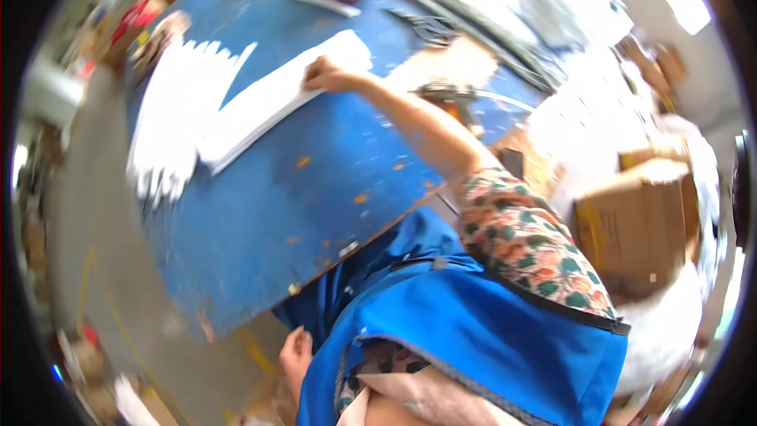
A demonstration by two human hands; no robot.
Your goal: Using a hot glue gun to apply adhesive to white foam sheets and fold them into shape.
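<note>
Right arm stretched far forward across the tabletop, bare forearm, patterned short sleeve at shoulder. Right hand [327,75] palm down, fingers curled, well in from the near edge. Left hand [296,356] hangs low beside the body, below the near table edge, fingers loosely bent; grip state unclear.

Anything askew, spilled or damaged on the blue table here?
The blue table is worn: orange patches where paint has chipped, and a ragged near edge. The white stack under the right hand lies at a slant. The left hand hangs below the table. Nothing looks spilled.
</note>
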